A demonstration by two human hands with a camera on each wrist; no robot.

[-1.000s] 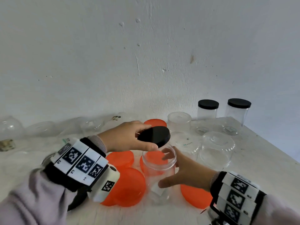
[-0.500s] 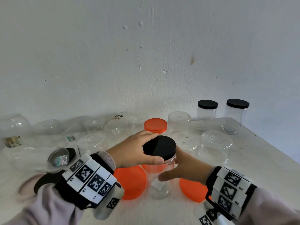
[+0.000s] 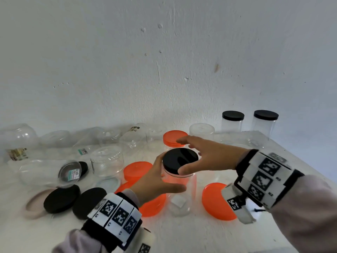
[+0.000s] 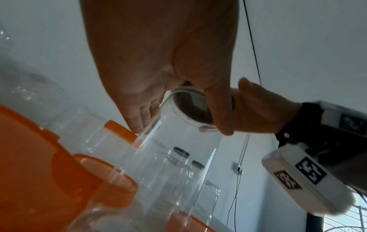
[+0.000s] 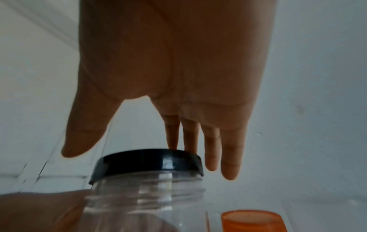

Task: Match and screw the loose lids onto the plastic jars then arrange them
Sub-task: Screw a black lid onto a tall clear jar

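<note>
A clear plastic jar (image 3: 182, 194) stands upright at the table's middle with a black lid (image 3: 179, 158) sitting on its mouth. My left hand (image 3: 156, 181) grips the jar just under the lid from the left, thumb across the front. In the left wrist view the thumb and fingers wrap the jar (image 4: 178, 157) near its neck. My right hand (image 3: 189, 157) is spread over the lid, thumb at the near rim and fingers past the far rim. In the right wrist view its straight fingers (image 5: 230, 157) hang behind the lid (image 5: 147, 163); I cannot tell if they touch it.
Loose orange lids (image 3: 217, 201) (image 3: 136, 170) lie around the jar. Two loose black lids (image 3: 62, 199) (image 3: 89, 202) lie at the front left. Two black-capped jars (image 3: 232, 123) (image 3: 265, 123) stand at the back right, an orange-capped jar (image 3: 174, 137) behind. Several open clear jars (image 3: 106, 161) crowd the left by the wall.
The left hand set the black lid on the jar, then dropped to grip the jar. The right hand let go of the jar and rose over the lid.
</note>
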